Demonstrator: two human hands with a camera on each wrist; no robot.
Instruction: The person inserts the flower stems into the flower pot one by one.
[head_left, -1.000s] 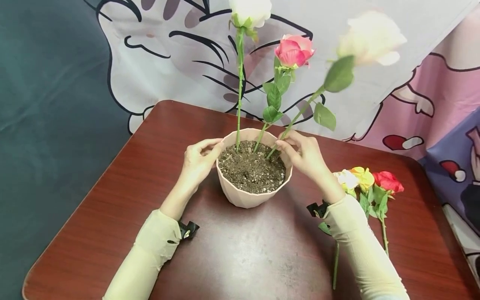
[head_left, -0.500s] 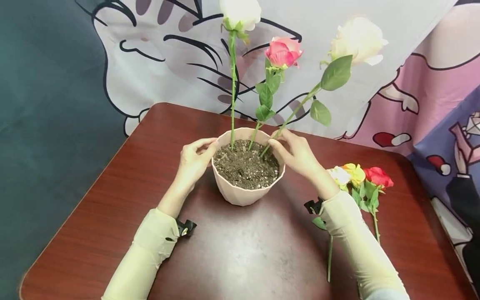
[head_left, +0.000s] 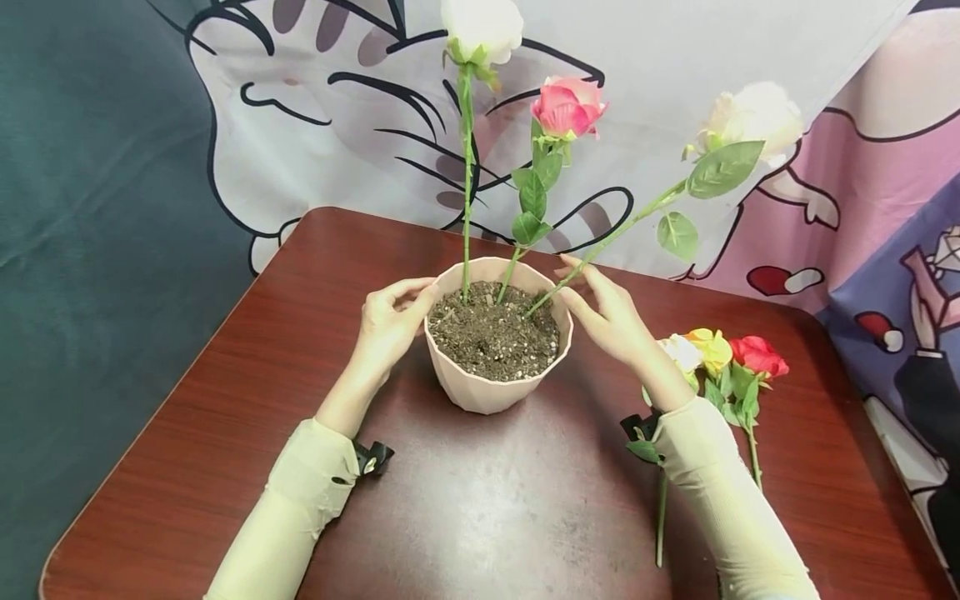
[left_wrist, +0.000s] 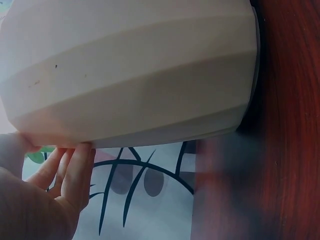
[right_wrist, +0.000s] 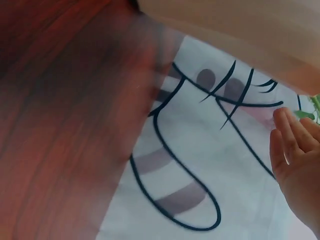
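A pale pink flowerpot (head_left: pixel 483 395) filled with dark soil (head_left: pixel 498 342) stands on the table. My left hand (head_left: pixel 388 327) grips its left rim; in the left wrist view, the straight fingers (left_wrist: pixel 75 172) press against the faceted outer wall. At the right rim my right hand (head_left: pixel 617 317) has thumb and fingers spread apart around the leaning stem of a cream rose (head_left: pixel 750 125), without pinching it. That stem is planted in the soil and tilts far right. A white rose (head_left: pixel 483 29) stands upright at the left, and a pink rose (head_left: pixel 567 108) leans slightly between the two.
On the table's right side lie a red rose (head_left: pixel 759 357), a yellow rose (head_left: pixel 711 350) and a white flower (head_left: pixel 681 353), partly under my right forearm. The reddish-brown table (head_left: pixel 225 417) backs onto a cartoon-print cloth (head_left: pixel 300 167).
The right fingers have let go of the cream rose's stem and spread apart. The rose has tipped further right and lower. My left hand stays on the rim.
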